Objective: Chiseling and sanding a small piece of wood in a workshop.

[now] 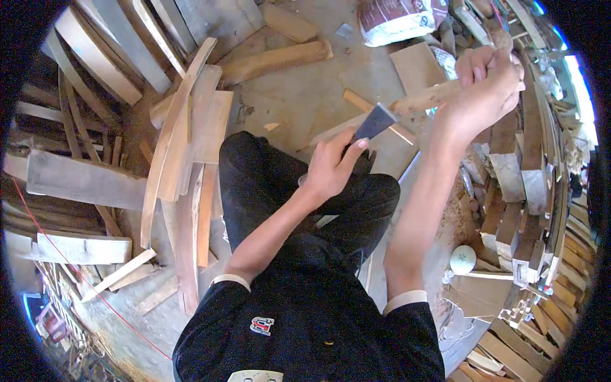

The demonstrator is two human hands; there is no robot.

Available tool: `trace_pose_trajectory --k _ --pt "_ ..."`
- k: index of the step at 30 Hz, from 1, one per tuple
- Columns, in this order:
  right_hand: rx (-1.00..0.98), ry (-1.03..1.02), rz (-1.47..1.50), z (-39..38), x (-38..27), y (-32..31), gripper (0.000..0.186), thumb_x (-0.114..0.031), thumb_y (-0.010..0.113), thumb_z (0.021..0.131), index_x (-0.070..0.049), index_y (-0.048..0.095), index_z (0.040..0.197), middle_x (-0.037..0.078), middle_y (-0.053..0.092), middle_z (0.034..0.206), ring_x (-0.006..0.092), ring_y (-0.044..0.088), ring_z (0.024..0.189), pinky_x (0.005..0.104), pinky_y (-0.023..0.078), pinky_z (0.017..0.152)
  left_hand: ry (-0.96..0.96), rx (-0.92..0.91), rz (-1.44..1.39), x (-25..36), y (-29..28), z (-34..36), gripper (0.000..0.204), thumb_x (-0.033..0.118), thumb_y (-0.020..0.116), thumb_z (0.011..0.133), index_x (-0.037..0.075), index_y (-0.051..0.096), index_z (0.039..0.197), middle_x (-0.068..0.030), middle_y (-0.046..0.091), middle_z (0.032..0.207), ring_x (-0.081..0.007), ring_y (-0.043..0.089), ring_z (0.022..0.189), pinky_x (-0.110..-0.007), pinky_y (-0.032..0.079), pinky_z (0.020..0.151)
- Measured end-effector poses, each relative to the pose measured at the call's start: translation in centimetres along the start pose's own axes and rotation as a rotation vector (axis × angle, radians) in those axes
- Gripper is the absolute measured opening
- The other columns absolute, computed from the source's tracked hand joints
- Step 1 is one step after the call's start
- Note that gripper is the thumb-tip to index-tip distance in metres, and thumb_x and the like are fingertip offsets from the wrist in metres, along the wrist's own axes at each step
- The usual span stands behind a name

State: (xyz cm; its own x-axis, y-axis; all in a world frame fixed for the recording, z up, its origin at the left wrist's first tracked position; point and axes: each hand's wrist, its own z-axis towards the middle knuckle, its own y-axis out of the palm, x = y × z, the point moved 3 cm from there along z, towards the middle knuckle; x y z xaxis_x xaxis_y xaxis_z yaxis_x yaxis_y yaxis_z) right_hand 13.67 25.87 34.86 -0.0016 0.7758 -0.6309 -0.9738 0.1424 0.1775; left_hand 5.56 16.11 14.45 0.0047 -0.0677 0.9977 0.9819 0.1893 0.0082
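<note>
My left hand (pixel 334 159) grips a dark, flat piece like a blade (pixel 375 124), thumb on its near end, above my lap. My right hand (pixel 484 86) is raised at the upper right, its fingers closed around the far end of a light wooden piece (pixel 420 97). That piece runs down to the left toward the dark blade; whether the two touch I cannot tell. A short narrow wooden strip (pixel 356 99) lies beyond the blade on the floor, partly covered by it.
Curved planks (pixel 95 54) and stacked boards (pixel 200 127) crowd my left. Offcuts (pixel 270 63) lie on the concrete floor (pixel 273 105) ahead. A printed sack (pixel 398 19) sits at the back. Timber piles (pixel 528 191) and a pale round object (pixel 463 260) are on my right.
</note>
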Motion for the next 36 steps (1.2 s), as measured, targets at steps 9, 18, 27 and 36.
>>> trace_pose_trajectory --k 9,18,27,36 --pt "0.028 0.036 -0.03 -0.2 0.1 0.0 0.028 -0.019 0.043 0.087 -0.008 0.039 0.061 -0.002 0.037 0.056 0.006 0.031 0.048 0.0239 0.024 0.045 0.027 0.034 0.063 0.7 0.1 0.0 0.027 0.027 0.053 0.094 0.0 0.058 0.094 -0.0217 0.054 0.068 -0.0376 0.057 0.062 -0.042 0.042 0.057" --pt "0.05 0.086 0.011 -0.1 0.1 -1.2 0.03 -0.021 0.043 0.092 -0.009 0.04 0.065 -0.002 0.038 0.058 0.0052 0.03 0.051 0.0234 0.023 0.046 0.125 0.012 0.086 1.0 0.7 0.7 0.022 0.021 0.052 0.095 0.0 0.058 0.099 -0.0026 0.043 0.058 -0.0092 0.038 0.055 -0.029 0.035 0.049" --pt "0.043 0.036 -0.007 0.4 0.1 -1.4 0.03 -0.019 0.043 0.09 -0.008 0.04 0.063 -0.001 0.036 0.054 0.0062 0.029 0.047 0.0234 0.022 0.043 0.09 0.014 0.069 2.2 1.2 0.6 0.03 0.029 0.053 0.094 0.0 0.053 0.085 -0.0214 0.054 0.067 -0.0402 0.055 0.064 -0.043 0.042 0.058" --pt "0.038 0.071 0.003 0.4 0.0 -1.7 0.025 -0.019 0.047 0.09 -0.011 0.04 0.068 -0.002 0.037 0.058 0.0062 0.032 0.049 0.0224 0.023 0.044 0.154 0.072 0.082 2.9 1.6 1.0 0.032 0.031 0.054 0.093 0.001 0.054 0.083 -0.0222 0.052 0.064 -0.0425 0.053 0.063 -0.045 0.041 0.056"
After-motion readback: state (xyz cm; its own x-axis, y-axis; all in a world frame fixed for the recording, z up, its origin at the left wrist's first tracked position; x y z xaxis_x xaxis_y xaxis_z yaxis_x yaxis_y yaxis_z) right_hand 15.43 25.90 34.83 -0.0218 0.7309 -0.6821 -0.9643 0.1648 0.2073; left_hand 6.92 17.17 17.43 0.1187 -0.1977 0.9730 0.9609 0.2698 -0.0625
